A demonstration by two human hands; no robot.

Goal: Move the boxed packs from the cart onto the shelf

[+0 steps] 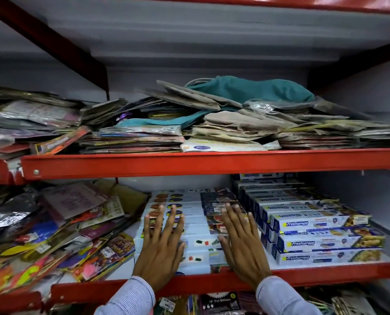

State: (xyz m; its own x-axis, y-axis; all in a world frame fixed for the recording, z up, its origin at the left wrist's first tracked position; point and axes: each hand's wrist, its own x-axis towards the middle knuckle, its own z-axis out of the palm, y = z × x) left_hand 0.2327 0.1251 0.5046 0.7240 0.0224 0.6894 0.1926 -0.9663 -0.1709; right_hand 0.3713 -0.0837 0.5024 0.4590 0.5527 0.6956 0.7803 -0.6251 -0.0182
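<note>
Hands flat, we press on the boxed packs [196, 226] lying in rows on the shelf [212, 284]. Our left hand [161, 248] and right hand [243, 246] both rest palm-down on the box tops, fingers [172, 218] spread wide and gripping nothing. Just right of our right fingers sits a stack of Freshwrapp boxes [321, 233]. Left of our left fingers lies a jumble of colourful packets [53, 235].
</note>
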